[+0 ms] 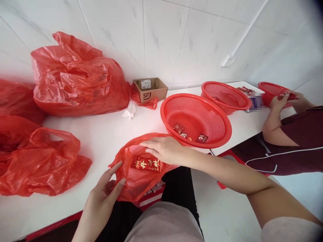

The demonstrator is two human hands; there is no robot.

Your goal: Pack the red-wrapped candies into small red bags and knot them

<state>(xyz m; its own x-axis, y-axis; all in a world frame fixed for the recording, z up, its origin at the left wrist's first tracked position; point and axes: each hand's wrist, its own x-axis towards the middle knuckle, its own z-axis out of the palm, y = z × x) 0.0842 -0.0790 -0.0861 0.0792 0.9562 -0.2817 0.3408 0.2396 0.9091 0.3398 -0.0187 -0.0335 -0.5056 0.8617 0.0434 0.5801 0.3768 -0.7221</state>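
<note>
A red plastic bag [137, 188] lies spread wide at the table's front edge. Inside it is a red packet [145, 164] with gold printed characters, its right end partly under my right hand. My left hand [104, 191] pinches the bag's left rim between thumb and fingers. Over the bag's far right side, my right hand [164, 149] is palm down with its fingers stretched out and no object visible in it. Just beyond that hand stands a large red perforated basket [202, 112], with a few small dark red packets [202, 138] at its bottom.
Full red bags [80, 84] stand at the left, with a crumpled red bag [47, 164] nearer. A cardboard box [151, 90] and white tissue [129, 112] are by the wall. At right, another person's hands [282, 99] work near a further basket [271, 89]; a second basket [224, 95] stands between.
</note>
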